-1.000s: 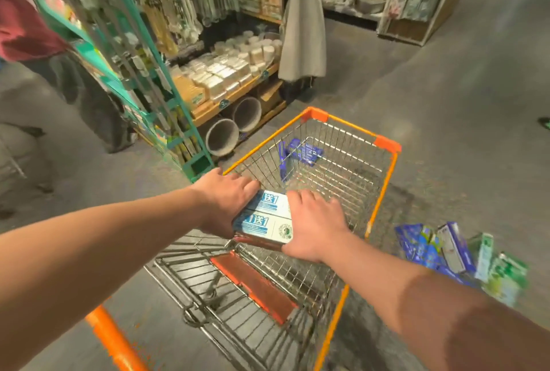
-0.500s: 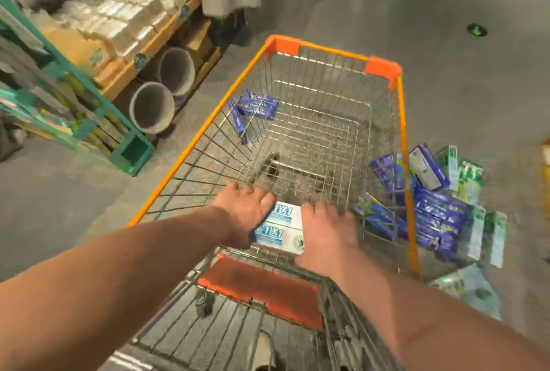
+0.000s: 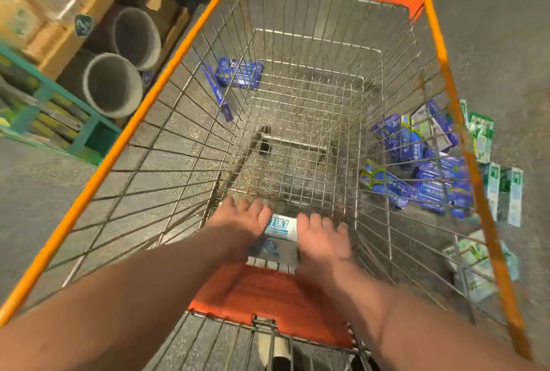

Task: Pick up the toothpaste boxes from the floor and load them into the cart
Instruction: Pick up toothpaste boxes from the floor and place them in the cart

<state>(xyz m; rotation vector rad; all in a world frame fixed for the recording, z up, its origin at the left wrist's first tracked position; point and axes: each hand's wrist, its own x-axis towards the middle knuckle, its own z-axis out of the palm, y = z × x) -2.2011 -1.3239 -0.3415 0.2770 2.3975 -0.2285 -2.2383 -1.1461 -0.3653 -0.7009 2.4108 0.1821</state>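
A wire shopping cart [image 3: 184, 60] with an orange rim fills the view from above. Low inside its near end, my left hand [image 3: 238, 226] and my right hand [image 3: 321, 239] hold a stack of white and blue toothpaste boxes [image 3: 281, 227] between them, one hand on each side. A pile of blue toothpaste boxes [image 3: 431, 168] lies on the floor right of the cart, seen through the wire. Green and white boxes [image 3: 503, 189] lie at the pile's outer edge. More blue boxes [image 3: 238, 74] show through the cart's left wall.
An orange child-seat flap [image 3: 268, 296] sits at the cart's near end under my forearms. To the left stand a teal rack [image 3: 74, 129] and wooden shelves with two grey round tubs [image 3: 119, 72] below. Grey floor lies beyond the cart.
My hands have lowered the stack of boxes from the cart's rim level deep into the basket. My head has tipped down and moved closer over the cart.
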